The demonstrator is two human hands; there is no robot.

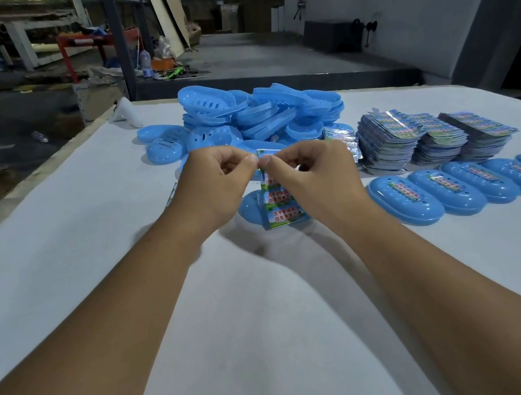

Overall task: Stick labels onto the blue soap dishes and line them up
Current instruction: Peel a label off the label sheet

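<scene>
Loose soap dish pile [258,114] heaped at bench [80,211] far side. Label strip [283,207] pinched at top by left hand [215,184] and right hand [314,174], grip clamped. Label stacks [432,135] right; labelled dish row [473,187] lined up below.

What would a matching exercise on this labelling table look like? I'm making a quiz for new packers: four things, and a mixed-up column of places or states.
Things
1. label strip
2. heap of soap dishes
3. row of soap dishes
4. stacks of label sheets

Places or states
A. piled loosely at the table's far side, unlabelled
B. lined up on the right, each with a label on top
C. pinched at its top by both hands, left hand and right hand
D. standing behind the lined-up dishes

Pairs: 1-C, 2-A, 3-B, 4-D
</scene>
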